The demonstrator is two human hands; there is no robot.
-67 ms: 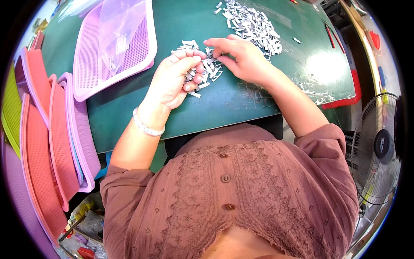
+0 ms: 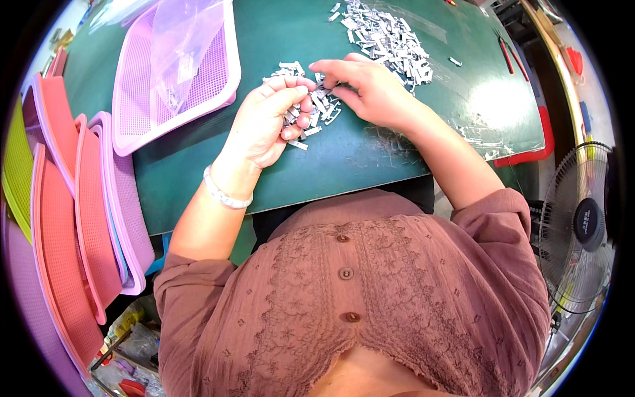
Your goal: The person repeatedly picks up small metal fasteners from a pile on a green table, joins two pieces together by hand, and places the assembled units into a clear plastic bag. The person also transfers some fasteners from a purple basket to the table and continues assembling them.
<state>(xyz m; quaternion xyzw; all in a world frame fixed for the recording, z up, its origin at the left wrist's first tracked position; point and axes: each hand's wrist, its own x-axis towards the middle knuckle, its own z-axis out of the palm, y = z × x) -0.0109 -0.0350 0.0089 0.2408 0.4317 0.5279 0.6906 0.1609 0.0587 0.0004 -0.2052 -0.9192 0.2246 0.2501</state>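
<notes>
Over a small pile of grey-white metal pieces (image 2: 322, 106), my left hand (image 2: 268, 116) is closed, its thumb and index finger pressed together. What they pinch is too small to make out. Close by on the right, my right hand (image 2: 370, 89) is bent in toward the same pile, with its index finger reaching toward the left fingertips. Its thumb and other fingers close around a spot among the pieces; whatever they grip is hidden. A larger heap of similar short pieces (image 2: 390, 43) lies farther back, beyond the right hand.
A pink-purple mesh basket (image 2: 126, 126) holding a clear plastic bag (image 2: 182, 49) stands left on the green table (image 2: 370, 165). Stacked coral baskets (image 2: 56, 245) rise at far left. Red-handled pliers (image 2: 508, 56) lie back right; a fan (image 2: 579, 225) stands right of the table.
My right hand has shifted very slightly left toward the left fingertips. The left hand and the heaps look the same.
</notes>
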